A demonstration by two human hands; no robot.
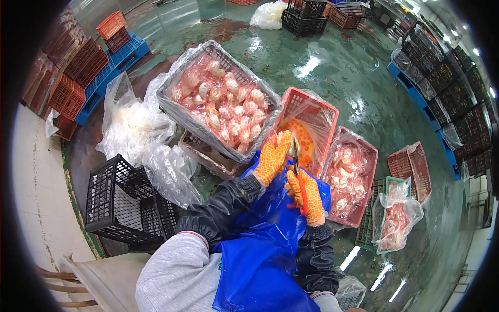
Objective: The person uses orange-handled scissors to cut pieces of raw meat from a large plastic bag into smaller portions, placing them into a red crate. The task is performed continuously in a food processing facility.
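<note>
Scissors [296, 160] in my right hand [310, 196], fingers wrapped round the red handles; long axis runs roughly 6 to 12 o'clock, tips up and leaning a hair toward 11. Can't tell if the blades are fully together. My left hand [272, 160] has its fingers closed on a small pale piece [279, 137], mostly hidden by the glove. Key relation: piece sits at 11 o'clock from my right fingers, just beside the blade tips at their 9 o'clock; left hand nearer, already on it. Red crate [326, 119] with orange pieces [297, 128] inside lies at 12 o'clock from my right hand. Grey crate [253, 74] of pale pieces: between 10 and 11 from my left. Pink crate [370, 156]: 2 o'clock from my right.
</note>
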